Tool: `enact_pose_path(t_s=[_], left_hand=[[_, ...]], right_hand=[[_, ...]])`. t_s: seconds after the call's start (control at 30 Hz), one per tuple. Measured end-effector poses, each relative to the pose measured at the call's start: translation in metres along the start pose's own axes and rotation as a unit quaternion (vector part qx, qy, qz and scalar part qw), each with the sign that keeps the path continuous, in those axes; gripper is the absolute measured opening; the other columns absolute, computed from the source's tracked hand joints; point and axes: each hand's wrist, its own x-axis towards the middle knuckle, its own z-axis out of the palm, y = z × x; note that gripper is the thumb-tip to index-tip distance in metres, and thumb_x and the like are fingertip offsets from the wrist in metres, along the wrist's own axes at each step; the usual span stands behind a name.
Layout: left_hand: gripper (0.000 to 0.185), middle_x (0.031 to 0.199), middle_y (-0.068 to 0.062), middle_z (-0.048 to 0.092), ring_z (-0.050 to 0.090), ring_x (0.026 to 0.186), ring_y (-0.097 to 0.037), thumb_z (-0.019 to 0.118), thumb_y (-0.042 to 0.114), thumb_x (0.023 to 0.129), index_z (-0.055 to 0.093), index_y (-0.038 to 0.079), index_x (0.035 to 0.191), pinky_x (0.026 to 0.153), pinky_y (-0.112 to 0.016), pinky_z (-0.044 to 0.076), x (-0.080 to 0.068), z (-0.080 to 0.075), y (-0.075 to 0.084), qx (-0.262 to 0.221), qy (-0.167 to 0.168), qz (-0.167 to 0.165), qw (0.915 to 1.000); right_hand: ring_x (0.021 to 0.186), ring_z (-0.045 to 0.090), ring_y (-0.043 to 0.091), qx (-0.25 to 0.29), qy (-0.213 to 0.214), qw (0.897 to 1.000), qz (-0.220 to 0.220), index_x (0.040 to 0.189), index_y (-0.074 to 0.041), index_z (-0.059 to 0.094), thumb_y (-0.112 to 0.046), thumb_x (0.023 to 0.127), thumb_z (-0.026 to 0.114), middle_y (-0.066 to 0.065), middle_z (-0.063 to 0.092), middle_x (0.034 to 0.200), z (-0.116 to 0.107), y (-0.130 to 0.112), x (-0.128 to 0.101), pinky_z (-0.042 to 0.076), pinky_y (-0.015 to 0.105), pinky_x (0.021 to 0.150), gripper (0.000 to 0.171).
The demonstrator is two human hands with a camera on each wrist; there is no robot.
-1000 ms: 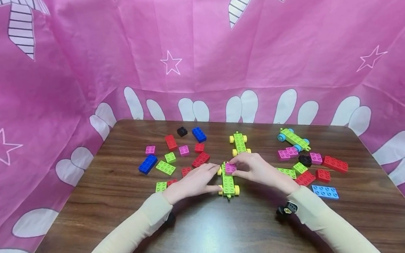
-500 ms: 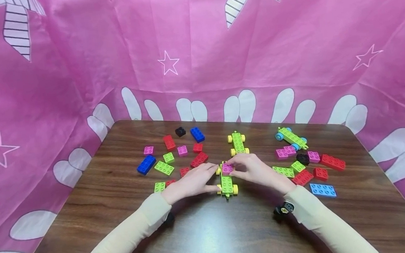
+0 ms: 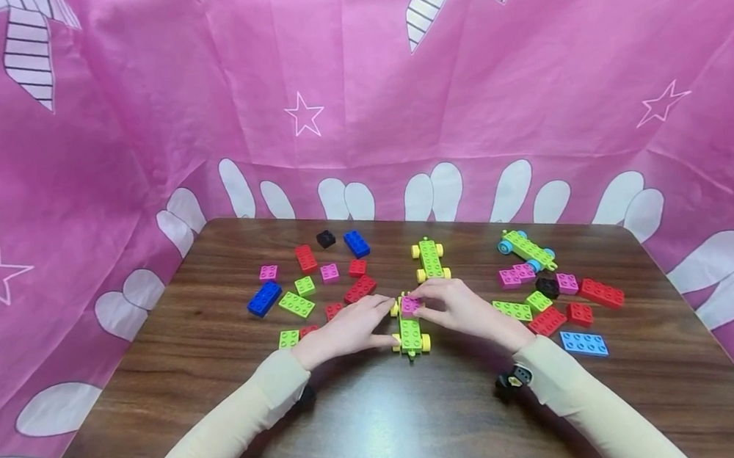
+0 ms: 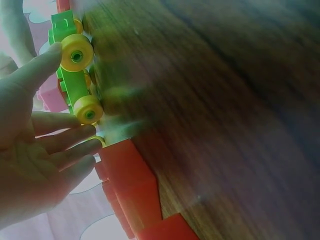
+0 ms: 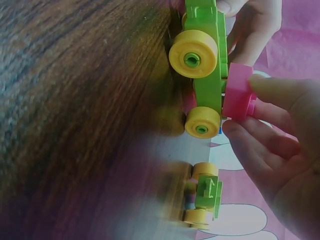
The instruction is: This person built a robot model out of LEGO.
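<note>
A lime-green wheeled car base with yellow wheels stands lengthwise between my hands. My left hand lies along its left side. In the left wrist view its thumb touches one yellow wheel and its fairly straight fingers reach the other wheel. My right hand pinches a pink brick at the far end of the base's studded top. In the right wrist view a thin gap with green studs shows between brick and base. Red bricks lie close beyond the left fingertips.
A second yellow-wheeled base stands behind. A blue-wheeled base sits back right, near pink bricks, red bricks and a light-blue brick. Several bricks, including a dark-blue one, are scattered at left on the wooden table.
The pink brick has shifted slightly and sits squarer on the base, still pinched by my right hand. My left hand has kept its place beside the wheels. The whole head view has drifted a little.
</note>
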Motion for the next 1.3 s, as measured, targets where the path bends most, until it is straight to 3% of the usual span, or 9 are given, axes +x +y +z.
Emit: enact_pose_path(t_s=[0.7,1.3], left_hand=[[0.075,0.145,-0.015,0.053,0.051,0.135,-0.029,0.07,0.045,0.089,0.047,0.0,0.145,0.111,-0.044,0.046,0.0007,-0.0015,-0.0021,-0.043,-0.006,-0.006,0.999],[0.074,0.142,-0.014,0.055,0.054,0.133,-0.027,0.07,0.046,0.089,0.048,0.0,0.144,0.109,-0.043,0.048,0.0024,0.0018,-0.0041,-0.027,-0.001,0.001,0.9996]], right_hand=[[0.094,0.072,0.018,0.002,-0.01,1.0,0.016,0.111,-0.006,0.074,-0.016,0.088,0.075,0.006,0.076,0.102,0.0002,-0.002,0.004,0.06,0.034,0.084,0.025],[0.093,0.07,0.014,0.0,-0.044,0.998,0.039,0.112,-0.009,0.075,-0.02,0.088,0.075,0.002,0.075,0.1,-0.0013,-0.0016,0.0067,0.06,0.031,0.084,0.026]])
